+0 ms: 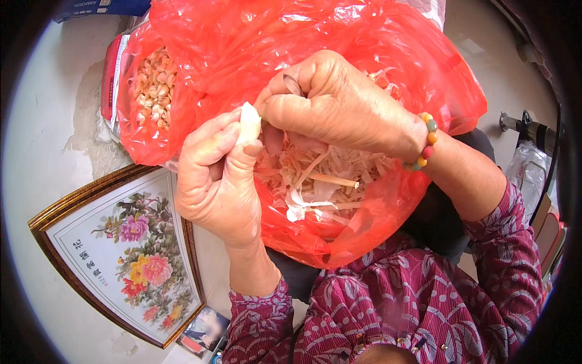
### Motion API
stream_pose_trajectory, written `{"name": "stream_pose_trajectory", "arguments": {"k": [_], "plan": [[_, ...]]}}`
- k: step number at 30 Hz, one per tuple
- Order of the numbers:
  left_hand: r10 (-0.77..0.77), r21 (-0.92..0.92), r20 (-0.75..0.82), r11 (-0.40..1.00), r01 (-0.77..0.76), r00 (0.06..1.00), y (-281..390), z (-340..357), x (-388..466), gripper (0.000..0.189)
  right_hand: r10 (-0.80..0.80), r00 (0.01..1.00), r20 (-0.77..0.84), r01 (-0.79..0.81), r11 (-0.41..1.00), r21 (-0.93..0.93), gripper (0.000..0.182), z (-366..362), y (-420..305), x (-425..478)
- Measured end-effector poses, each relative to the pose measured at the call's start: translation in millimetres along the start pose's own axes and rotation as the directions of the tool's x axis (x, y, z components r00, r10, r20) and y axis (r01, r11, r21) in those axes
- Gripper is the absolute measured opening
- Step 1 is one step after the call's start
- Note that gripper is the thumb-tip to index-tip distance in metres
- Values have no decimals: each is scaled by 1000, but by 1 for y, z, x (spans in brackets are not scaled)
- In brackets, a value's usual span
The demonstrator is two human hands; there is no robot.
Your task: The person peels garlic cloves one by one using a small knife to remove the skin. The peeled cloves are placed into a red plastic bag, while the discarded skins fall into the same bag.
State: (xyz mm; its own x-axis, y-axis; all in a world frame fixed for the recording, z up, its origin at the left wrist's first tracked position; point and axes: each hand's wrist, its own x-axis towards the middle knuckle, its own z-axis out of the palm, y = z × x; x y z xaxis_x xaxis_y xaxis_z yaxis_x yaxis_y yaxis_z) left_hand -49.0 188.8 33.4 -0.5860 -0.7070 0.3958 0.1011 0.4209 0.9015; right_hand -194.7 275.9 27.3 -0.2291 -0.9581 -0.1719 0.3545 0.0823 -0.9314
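Between the thumb and fingers of my left hand [220,173] is a pale garlic clove [249,123], held upright. My right hand [313,102], with a beaded bracelet [427,141] at its wrist, is curled beside the clove, its fingertips close against it; whether they pinch a bit of skin cannot be seen. Below both hands, an open red plastic bag [386,218] holds papery garlic skins [336,159] and a dry stalk [334,180]. At the upper left, many garlic cloves [157,86] lie within red plastic.
A framed flower picture [132,259] leans at the left by a pale wall with peeling paint. Behind the cloves stands a red package [110,82]. A dark blue box [102,9] is at the top left, and a metal-ended bar [527,127] at the right.
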Motion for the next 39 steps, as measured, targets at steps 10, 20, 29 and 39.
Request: {"name": "stream_pose_trajectory", "arguments": {"k": [10, 20, 29, 39], "plan": [[-142, -117, -12, 983, 140, 990, 3, -2, 2, 18, -6, 1000, 3, 7, 998, -61, 20, 2, -2, -1], [-67, -16, 6, 998, 67, 998, 1, -1, -1, 17, -62, 998, 21, 65, 985, -160, 21, -1, 3, 2], [-219, -127, 36, 967, 221, 975, 6, -6, 1, 16, -51, 999, 14, 52, 992, -113, 20, 2, -3, -1], [-71, -15, 84, 997, 73, 994, 6, -5, 1, 17, -146, 984, 100, 168, 949, -268, 21, -5, 5, 2]]}}
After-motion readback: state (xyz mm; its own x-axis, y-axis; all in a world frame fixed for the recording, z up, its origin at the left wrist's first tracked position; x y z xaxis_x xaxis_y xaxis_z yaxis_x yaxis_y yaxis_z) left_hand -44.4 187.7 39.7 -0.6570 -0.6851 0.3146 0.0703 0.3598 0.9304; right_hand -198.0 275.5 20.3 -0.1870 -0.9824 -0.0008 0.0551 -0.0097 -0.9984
